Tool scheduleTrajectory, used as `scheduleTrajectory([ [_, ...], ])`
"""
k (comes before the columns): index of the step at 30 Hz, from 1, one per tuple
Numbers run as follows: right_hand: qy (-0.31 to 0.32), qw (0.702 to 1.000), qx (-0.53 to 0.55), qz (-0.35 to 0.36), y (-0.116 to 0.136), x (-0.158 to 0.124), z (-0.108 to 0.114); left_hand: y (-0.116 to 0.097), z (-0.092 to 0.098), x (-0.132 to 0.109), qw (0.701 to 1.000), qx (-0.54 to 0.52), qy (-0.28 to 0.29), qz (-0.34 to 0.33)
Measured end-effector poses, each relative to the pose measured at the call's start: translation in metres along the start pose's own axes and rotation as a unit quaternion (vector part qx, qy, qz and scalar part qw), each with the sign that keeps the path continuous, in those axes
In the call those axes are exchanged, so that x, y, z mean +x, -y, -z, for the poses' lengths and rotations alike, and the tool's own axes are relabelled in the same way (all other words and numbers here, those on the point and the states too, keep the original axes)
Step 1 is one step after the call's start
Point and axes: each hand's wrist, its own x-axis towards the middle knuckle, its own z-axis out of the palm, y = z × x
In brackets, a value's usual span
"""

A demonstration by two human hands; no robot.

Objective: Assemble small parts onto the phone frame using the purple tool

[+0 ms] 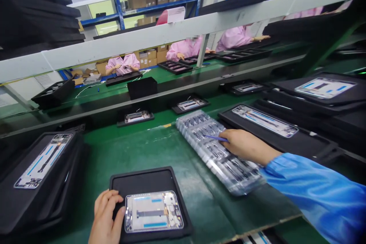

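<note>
Phone frame (153, 212) lying flat in black foam tray (148, 179), near edge of green conveyor belt (137, 156). Left hand (105, 217) curled, fingers just beside frame's left side, no clear pinch; contact with frame or tray impossible to confirm. Right hand (246, 145) pinching thin blue stylus (215, 138) between thumb and fingers, tip angled over plastic-wrapped row of phone frames (217, 152), blue sleeve (311, 194) reaching across belt. Risks: stylus slip, possibly scratching frames or tearing wrap; knock from left hand, possibly shifting frame in tray; wrapped row sliding if pressed hard, since lying loose on belt. Second tray with panel (264, 121) close to right wrist, so bump possible from careless arm swing. Stylus tip contact unclear, tip lost against wrap. Parts under film blurred by glare. Left wrist cut off at bottom edge. Thumb of right hand mostly hidden. Co-workers in pink smocks (185, 47) far beyond rail, hands too small to read.
</note>
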Motion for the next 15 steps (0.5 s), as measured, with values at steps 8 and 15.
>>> scheduleTrajectory([
  [8,-0.023,0.999,0.027,-0.009,-0.005,-0.007,0.021,0.003,-0.005,0.0,1.0,0.012,0.007,-0.02],
  [15,-0.056,0.995,0.064,-0.059,-0.006,-0.012,0.048,-0.003,-0.001,-0.001,0.996,0.078,-0.041,-0.035],
])
